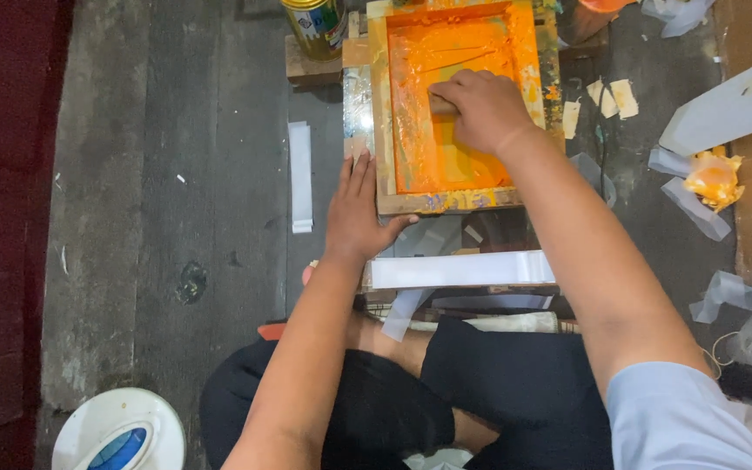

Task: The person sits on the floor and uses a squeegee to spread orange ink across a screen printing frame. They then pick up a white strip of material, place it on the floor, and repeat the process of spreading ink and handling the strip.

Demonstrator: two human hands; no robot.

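On a worn grey floor, a seated person's right hand [483,109] closes around a squeegee handle [439,105] inside an orange-inked printing screen [446,104], while the left hand [357,213] lies flat, fingers spread, on the frame's near corner. White strips [300,177] lie alongside; a gold can [317,26] stands behind.

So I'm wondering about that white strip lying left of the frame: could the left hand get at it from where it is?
Probably yes. The left hand rests flat on the wooden frame's near-left corner, and the white strip lies just to its left on bare floor, with nothing between them.
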